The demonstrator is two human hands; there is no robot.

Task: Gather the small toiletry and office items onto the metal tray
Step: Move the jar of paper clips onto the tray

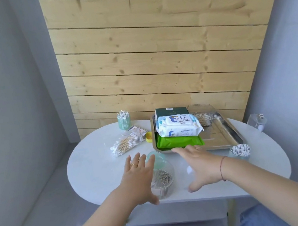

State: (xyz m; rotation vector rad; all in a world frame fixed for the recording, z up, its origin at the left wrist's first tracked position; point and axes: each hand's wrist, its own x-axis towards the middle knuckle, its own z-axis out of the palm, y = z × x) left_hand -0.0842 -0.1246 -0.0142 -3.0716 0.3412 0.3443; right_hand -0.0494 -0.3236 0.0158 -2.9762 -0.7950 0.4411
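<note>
Left hand [139, 175] beside clear jar [163, 181], spread

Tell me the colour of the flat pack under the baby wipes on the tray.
Bright green flat pack, seen in the head view.

White oval table [99, 171]; pine plank wall [154, 53]; grey walls.

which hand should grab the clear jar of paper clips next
Left, probably. The left hand hovers open right beside the jar, its fingers at the green lid. The right hand is spread open further right, nearer the tray.
</note>
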